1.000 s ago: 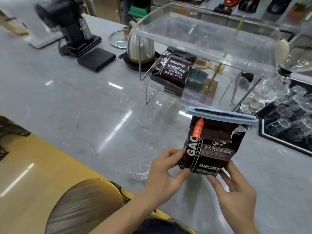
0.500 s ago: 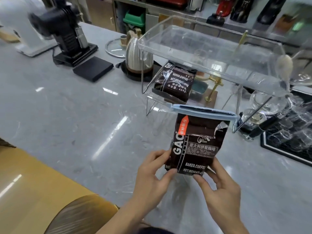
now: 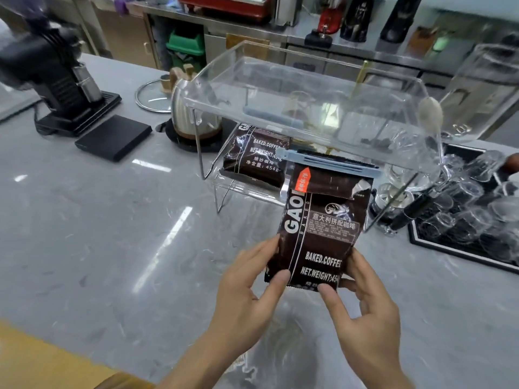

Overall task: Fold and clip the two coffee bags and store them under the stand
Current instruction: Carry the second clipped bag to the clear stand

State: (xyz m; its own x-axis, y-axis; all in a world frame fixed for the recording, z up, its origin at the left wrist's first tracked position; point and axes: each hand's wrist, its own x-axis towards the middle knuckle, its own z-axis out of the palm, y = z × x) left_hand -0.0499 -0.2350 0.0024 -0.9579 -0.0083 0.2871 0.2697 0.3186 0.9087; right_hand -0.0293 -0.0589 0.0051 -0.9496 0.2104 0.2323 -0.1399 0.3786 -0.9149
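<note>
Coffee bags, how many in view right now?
2. One dark brown foil coffee bag, blue clip on top, is held by left hand and right hand. The other dark bag sits under the clear acrylic stand.

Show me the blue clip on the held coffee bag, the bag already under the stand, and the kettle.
Blue plastic clip (image 3: 331,162), head view, middle of the bar.
Dark stored coffee bag (image 3: 257,158), head view, printed front.
Steel kettle (image 3: 185,119), head view, body.
</note>
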